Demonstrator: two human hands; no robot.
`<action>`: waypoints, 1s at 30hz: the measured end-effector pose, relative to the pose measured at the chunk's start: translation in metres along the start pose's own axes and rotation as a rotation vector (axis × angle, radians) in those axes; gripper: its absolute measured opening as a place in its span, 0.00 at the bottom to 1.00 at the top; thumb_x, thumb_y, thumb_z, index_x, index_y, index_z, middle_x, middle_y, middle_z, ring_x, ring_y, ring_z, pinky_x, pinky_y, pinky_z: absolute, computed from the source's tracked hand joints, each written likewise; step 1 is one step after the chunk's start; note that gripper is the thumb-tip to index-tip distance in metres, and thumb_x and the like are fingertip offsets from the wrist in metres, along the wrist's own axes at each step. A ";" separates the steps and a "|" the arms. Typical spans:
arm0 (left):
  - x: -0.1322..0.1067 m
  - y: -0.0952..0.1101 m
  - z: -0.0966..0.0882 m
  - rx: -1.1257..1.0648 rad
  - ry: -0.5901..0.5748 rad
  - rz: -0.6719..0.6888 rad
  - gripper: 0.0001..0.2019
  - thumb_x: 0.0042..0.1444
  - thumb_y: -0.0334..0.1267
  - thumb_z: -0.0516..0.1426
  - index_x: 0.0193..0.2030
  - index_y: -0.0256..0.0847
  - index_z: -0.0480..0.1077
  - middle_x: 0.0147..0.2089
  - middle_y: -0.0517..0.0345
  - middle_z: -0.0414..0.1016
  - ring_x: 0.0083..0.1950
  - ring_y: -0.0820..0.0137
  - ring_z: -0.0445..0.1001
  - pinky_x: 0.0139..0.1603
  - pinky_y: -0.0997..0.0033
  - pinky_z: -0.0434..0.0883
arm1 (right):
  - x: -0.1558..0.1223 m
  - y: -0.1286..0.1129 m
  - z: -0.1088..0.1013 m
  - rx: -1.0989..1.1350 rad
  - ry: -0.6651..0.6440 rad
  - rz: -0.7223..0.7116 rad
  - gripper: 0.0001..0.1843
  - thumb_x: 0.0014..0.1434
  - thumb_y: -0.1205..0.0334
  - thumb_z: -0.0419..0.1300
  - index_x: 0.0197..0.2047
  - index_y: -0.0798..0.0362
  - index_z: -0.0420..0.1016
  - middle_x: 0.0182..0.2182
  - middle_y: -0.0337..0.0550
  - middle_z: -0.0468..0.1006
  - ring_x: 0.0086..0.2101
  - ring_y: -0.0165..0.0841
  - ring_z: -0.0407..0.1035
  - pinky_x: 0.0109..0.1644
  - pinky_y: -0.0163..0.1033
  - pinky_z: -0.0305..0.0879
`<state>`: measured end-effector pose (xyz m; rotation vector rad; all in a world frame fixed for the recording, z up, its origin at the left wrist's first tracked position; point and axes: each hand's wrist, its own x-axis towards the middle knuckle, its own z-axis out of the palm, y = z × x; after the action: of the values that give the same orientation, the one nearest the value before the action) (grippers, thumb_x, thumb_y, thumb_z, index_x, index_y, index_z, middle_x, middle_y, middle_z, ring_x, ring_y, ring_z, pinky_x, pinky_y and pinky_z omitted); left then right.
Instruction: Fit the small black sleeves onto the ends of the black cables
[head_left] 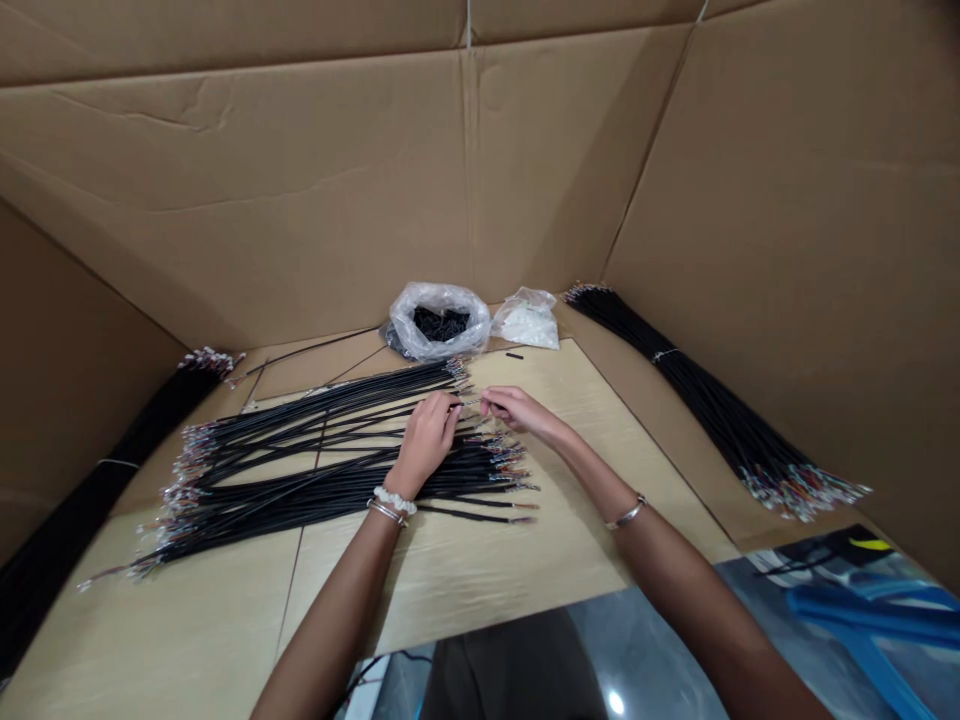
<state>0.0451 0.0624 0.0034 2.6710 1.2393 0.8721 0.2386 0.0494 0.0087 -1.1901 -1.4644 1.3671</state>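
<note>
Many black cables (337, 470) lie side by side on a pale wooden board (555, 540), their crimped metal ends (502, 472) fanning out to the right. My left hand (427, 440) rests on the cables near those ends, fingers curled down. Facing it, my right hand (521, 410) reaches in from the right, with its fingertips close to my left hand at the thin wire tips. Whether either hand grips a wire is too small to tell. A white scrunchie and metal bangles circle my left wrist, and a metal bangle circles my right.
Cardboard walls (225, 150) surround the board. Tied black cable bundles lie along the left (127, 470) and right (675, 390). At the back sit a clear plastic bag of black parts (439, 322) and a bag of white parts (527, 320). A blue printed sheet (847, 610) lies at the lower right.
</note>
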 end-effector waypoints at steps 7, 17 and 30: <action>0.000 0.011 -0.003 -0.048 -0.065 0.053 0.20 0.65 0.46 0.41 0.52 0.36 0.66 0.45 0.52 0.68 0.47 0.77 0.64 0.50 0.75 0.59 | -0.006 -0.004 0.004 -0.094 -0.048 -0.205 0.24 0.56 0.42 0.54 0.26 0.57 0.62 0.23 0.38 0.60 0.25 0.25 0.52 0.28 0.32 0.46; 0.000 0.016 -0.009 -0.168 -0.134 0.028 0.22 0.66 0.46 0.40 0.39 0.35 0.70 0.37 0.54 0.66 0.40 0.80 0.60 0.45 0.79 0.57 | -0.009 -0.006 0.008 -0.006 -0.145 -0.148 0.20 0.56 0.47 0.54 0.26 0.57 0.62 0.21 0.36 0.57 0.21 0.24 0.48 0.23 0.32 0.41; 0.004 0.003 -0.020 -0.309 -0.048 0.008 0.20 0.64 0.46 0.44 0.46 0.36 0.72 0.37 0.55 0.66 0.39 0.83 0.63 0.43 0.82 0.62 | -0.012 -0.009 0.011 0.274 -0.109 -0.005 0.16 0.56 0.57 0.57 0.45 0.55 0.61 0.20 0.29 0.56 0.18 0.21 0.45 0.20 0.28 0.39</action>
<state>0.0385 0.0596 0.0229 2.4388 0.9921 0.9104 0.2296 0.0349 0.0174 -0.9502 -1.3013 1.5919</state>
